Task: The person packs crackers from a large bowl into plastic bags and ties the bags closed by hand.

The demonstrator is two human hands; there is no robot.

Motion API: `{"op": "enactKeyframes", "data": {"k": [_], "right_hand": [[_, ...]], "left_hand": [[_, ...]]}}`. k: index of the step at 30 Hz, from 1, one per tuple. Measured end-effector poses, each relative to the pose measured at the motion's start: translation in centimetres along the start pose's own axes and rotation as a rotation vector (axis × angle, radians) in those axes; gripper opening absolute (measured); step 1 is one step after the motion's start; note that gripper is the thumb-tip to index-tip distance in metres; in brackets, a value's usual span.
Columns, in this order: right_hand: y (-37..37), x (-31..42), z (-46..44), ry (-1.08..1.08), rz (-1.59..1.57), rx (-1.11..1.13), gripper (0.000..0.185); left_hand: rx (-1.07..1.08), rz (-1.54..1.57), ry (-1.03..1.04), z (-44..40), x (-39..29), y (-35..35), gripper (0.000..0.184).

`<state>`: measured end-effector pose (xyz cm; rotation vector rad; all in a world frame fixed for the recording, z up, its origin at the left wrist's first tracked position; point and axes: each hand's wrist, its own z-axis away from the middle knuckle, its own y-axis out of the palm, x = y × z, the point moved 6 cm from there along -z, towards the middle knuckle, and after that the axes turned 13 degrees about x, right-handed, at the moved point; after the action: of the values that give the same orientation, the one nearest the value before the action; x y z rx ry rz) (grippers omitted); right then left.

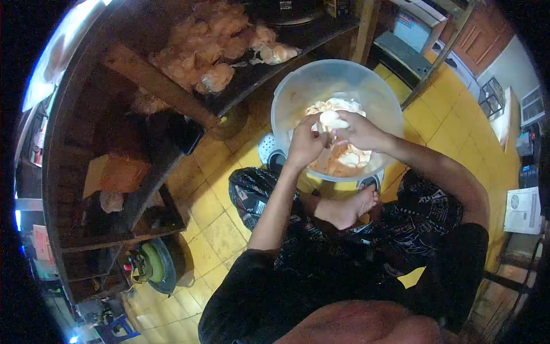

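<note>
A round, translucent plastic tub [381, 94] holds white and brownish pieces [355, 158]. Left hand [306, 142] and right hand [361, 131] meet over them, fingers gripping a smooth white lump [332, 119]

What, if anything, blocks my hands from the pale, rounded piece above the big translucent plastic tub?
Nothing visible does: your left hand and right hand meet at the pale, rounded piece, over the open, round, translucent plastic tub. Whatever lies directly beneath your hands is hidden.

Your left hand [305, 148] and right hand [361, 133]: close together, curled.
Both bare forearms [274, 206] extend forward, converging; your right elbow [476, 205] is bent outward.
</note>
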<state>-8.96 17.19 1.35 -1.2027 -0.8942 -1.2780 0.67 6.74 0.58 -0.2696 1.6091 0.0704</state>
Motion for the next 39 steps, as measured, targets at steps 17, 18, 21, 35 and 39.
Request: {"op": "enactKeyframes", "data": {"k": [17, 18, 21, 35, 39], "right_hand": [[0.7, 0.8, -0.1, -0.099, -0.005, 0.063, 0.033], [0.5, 1.2, 0.0, -0.148, 0.173, 0.016, 0.032], [0.3, 1.5, 0.2, -0.162, 0.299, -0.065, 0.029], [0.7, 1.7, -0.4, -0.185, 0.187, -0.083, 0.036], [-0.7, 0.0, -0.5, -0.145, 0.274, -0.172, 0.042]], "left_hand": [[-0.141, -0.026, -0.062, 0.3, -0.6, -1.2, 0.026], [-0.162, -0.014, -0.054, 0.3, -0.2, -1.3, 0.024], [-0.171, 0.009, -0.045, 0.0, 0.5, -1.3, 0.024], [-0.227, -0.097, -0.074, 0.6, -1.3, -1.7, 0.022], [-0.283, -0.031, -0.018, 0.3, 0.5, -2.1, 0.020]]}}
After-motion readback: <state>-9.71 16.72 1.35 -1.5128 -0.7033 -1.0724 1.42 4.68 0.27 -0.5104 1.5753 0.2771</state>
